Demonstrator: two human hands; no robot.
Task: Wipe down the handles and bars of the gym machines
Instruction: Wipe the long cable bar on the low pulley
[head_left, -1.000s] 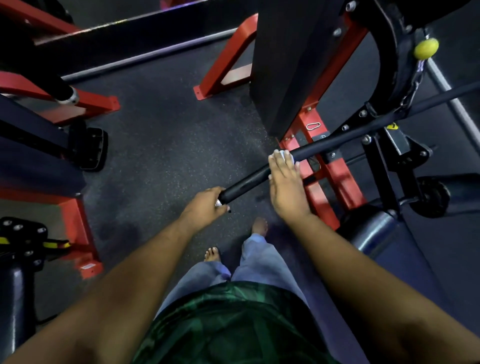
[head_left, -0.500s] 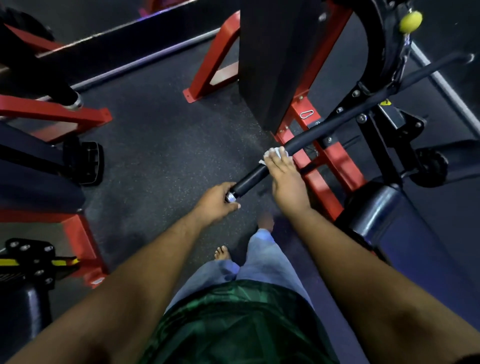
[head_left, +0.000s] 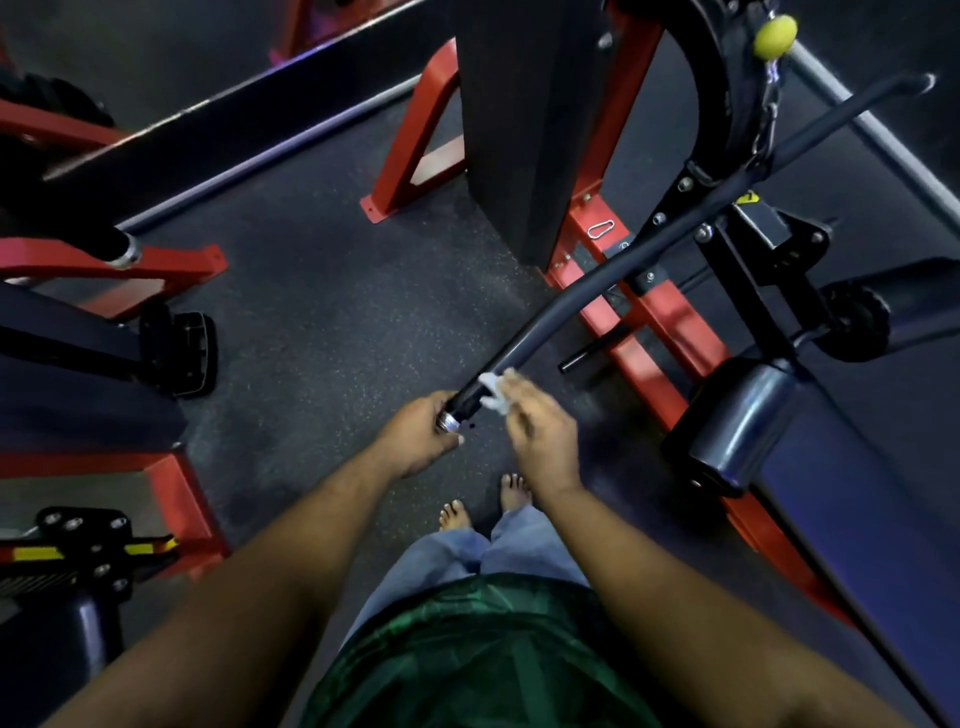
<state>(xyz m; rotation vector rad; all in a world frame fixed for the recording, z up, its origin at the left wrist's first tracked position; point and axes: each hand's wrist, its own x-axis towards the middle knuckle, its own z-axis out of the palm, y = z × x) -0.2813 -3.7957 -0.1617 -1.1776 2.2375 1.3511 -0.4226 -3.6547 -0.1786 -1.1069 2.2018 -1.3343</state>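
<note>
Two hands: both at the near end of the long black bar, low in the middle of the view.
Bar: curved, dark, running from the machine's pivot bracket at upper right down toward the person; its silver end cap is the nearest part.
Left hand: grip clenched round the bar's very end, fingers curled over the cap.
Right hand: just beyond the left along the bar, blurred; fingers stretched forward, pressing a white cloth onto the bar.
Cloth: crumpled, touching the bar right beside the left hand, partly under the right fingers.
Red frame: on the floor below and to the right of the bar.
Yellow knob: above the bar's pivot, at the top edge.
Padded roller: right of the bar's near end, past the red frame.
Bare feet: on the dark speckled floor, directly beneath the hands.
</note>
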